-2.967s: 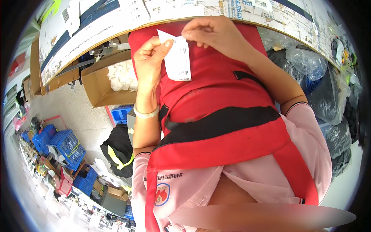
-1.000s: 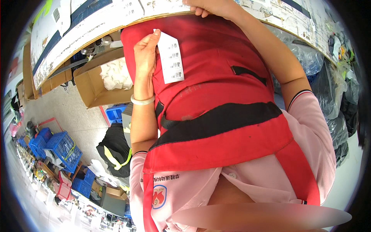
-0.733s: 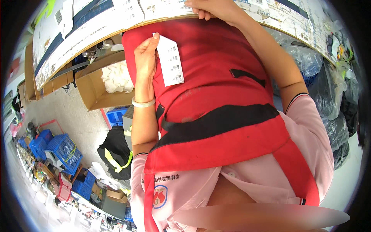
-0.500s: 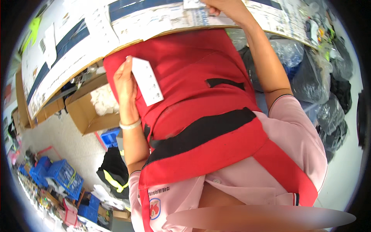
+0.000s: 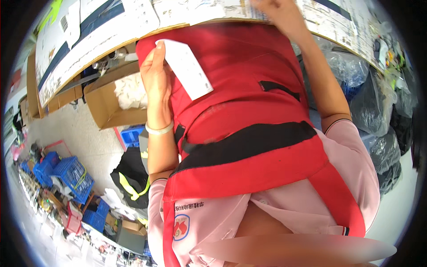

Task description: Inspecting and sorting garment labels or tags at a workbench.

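Observation:
My left hand (image 5: 155, 75) is closed on a white card (image 5: 190, 71) with cut corners at its top end and small dark print. The card is pinched at that end between thumb and fingers and slants down in front of the red apron (image 5: 240, 66). At the top of the picture, my right hand (image 5: 280, 15) is over the near edge of the worktable (image 5: 178, 15). Motion smears its fingers, and the upper edge cuts them off, so whether it holds anything does not show.
Below the table's left part stands an open cardboard box (image 5: 100, 104) with off-white pieces inside. Blue plastic crates (image 5: 73, 175) and a black garment (image 5: 131, 178) lie at the lower left. Filled plastic bags (image 5: 369, 104) are piled on the right beside my arm.
The view has shifted, so my left hand and the card appear higher and farther right. My right hand has also shifted right and up, and its fingers are now blurred.

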A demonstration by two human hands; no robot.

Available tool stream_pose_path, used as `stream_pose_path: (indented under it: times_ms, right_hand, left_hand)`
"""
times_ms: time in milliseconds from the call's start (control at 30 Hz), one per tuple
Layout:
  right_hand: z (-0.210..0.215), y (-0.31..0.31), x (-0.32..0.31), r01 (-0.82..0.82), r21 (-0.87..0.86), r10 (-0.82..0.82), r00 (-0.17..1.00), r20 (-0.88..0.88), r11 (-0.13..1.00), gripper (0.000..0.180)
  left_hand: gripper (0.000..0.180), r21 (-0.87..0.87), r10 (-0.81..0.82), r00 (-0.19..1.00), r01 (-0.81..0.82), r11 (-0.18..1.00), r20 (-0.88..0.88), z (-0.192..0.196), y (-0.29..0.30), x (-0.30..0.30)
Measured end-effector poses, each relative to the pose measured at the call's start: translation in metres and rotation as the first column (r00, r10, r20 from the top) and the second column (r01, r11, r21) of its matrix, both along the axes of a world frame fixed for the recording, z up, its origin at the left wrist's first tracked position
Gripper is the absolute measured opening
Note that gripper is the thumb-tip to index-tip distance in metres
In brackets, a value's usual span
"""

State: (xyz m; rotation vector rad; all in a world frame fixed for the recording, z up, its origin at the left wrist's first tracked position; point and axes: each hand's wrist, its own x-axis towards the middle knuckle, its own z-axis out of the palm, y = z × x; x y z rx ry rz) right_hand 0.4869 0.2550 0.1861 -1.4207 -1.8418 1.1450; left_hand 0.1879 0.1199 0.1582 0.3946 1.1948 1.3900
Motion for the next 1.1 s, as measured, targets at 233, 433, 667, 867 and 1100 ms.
stream_pose_path:
  times_ms: [233,433,667,867,1100]
  right_hand:
    - [0.019,-0.072,-0.105,-0.493,-0.374,0.381,0.862,-0.335,0.786,0.023]
    - [0.023,-0.081,-0.107,-0.481,-0.328,0.363,0.860,-0.359,0.814,0.020]
    - [0.013,-0.078,-0.104,-0.442,-0.292,0.326,0.870,-0.371,0.848,0.018]
    - [0.006,-0.074,-0.104,-0.409,0.166,0.433,0.888,-0.154,0.897,0.010]
    - [0.017,-0.059,-0.089,-0.106,0.043,0.114,0.948,-0.298,0.993,0.012]
  left_hand:
    - [0.021,0.184,0.051,0.980,-0.015,0.983,-0.193,0.021,0.004,0.013]
    - [0.024,0.253,-0.072,0.921,0.180,0.950,-0.384,0.035,-0.006,-0.001]
    - [0.020,0.033,-0.420,0.852,0.452,0.892,-0.314,0.025,-0.007,-0.005]
    - [0.019,-0.062,-0.495,0.796,0.507,0.860,-0.349,0.021,-0.008,0.003]
    - [0.047,-0.036,-0.474,0.857,0.477,0.878,-0.203,0.004,-0.009,0.003]
